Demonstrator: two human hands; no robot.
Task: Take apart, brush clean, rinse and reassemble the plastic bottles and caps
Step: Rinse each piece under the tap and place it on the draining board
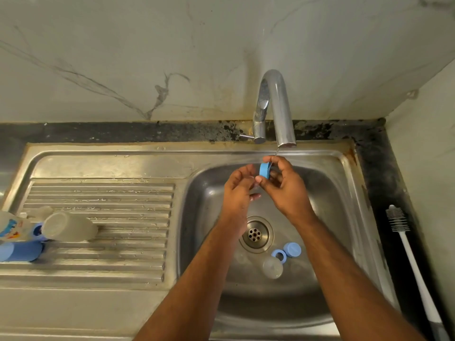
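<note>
1. Nearest the camera, two bare forearms reach up from the bottom edge over the steel sink [344, 193]; its basin takes up the middle and right of the view.
2. On the basin floor, at about 5 o'clock from the drain [256, 234], lie three loose parts close together: a clear round cap [272, 267], a blue ring [279, 255] touching it, and a blue cap [292, 249] just beside the ring.
3. At 3 o'clock, on the dark counter right of the sink, a white bottle brush [413, 262] lies with its bristles pointing away from the camera.
4. At 9 o'clock, on the ribbed draining board [110, 242], a clear bottle [70, 227] lies on its side; beside it at the left edge lie a printed bottle [12, 228] and a blue bottle [19, 251], partly cut off.
5. Above the drain, the left hand [240, 190] has its fingers loosely curled beside the right; whether it holds anything I cannot tell.
6. The right hand [285, 185] pinches a blue cap piece [265, 170] between thumb and fingertips, held on edge at 12 o'clock from the drain.
7. Farthest, the chrome tap [278, 107] arches over the basin; its spout ends just above the held piece, with a thin stream of water running down; behind rises a marbled wall.
</note>
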